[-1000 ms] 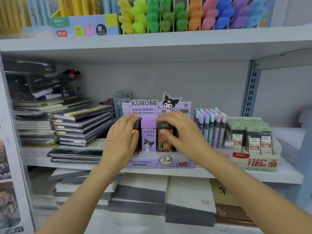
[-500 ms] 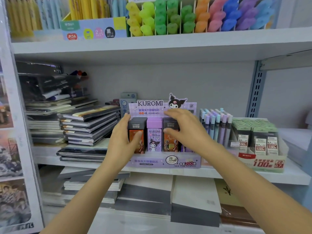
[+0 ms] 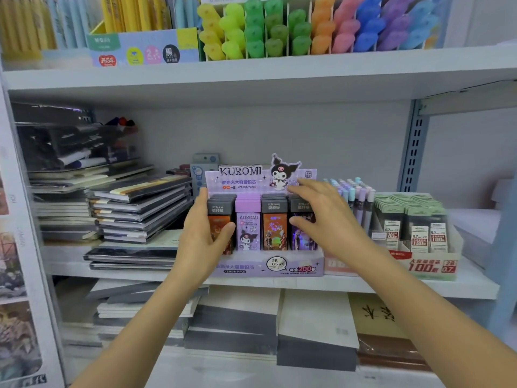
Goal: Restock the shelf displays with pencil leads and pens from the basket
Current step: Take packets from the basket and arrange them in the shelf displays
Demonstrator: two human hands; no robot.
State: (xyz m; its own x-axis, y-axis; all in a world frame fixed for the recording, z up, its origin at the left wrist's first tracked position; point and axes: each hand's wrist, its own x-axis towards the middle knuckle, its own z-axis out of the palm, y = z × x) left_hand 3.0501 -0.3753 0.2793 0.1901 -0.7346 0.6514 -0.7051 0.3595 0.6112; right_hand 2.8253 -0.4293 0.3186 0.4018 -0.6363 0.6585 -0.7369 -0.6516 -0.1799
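Observation:
A purple KUROMI display box [image 3: 251,267] stands on the middle shelf with a front row of pencil lead cases: a black-and-orange one [image 3: 221,211], a purple Kuromi one [image 3: 248,219], an orange one [image 3: 274,225] and a dark purple one [image 3: 303,239]. My left hand [image 3: 204,242] lies against the display's left end, fingers straight up its side and thumb across the front of the leftmost case. My right hand [image 3: 321,217] is spread at the rightmost case, thumb in front of it and fingertips near its top. Neither hand holds anything. No basket is in view.
Pastel pens [image 3: 361,203] stand just right of the display, then a green lead display [image 3: 414,219]. Stacked notebooks [image 3: 134,208] fill the left side. Highlighters [image 3: 279,26] line the upper shelf, paper pads [image 3: 237,317] the lower one. A slotted upright [image 3: 411,152] rises at the right.
Both hands covered the tops of the middle cases; they have since slid apart to the display's two ends, uncovering the whole front row. The view has come closer.

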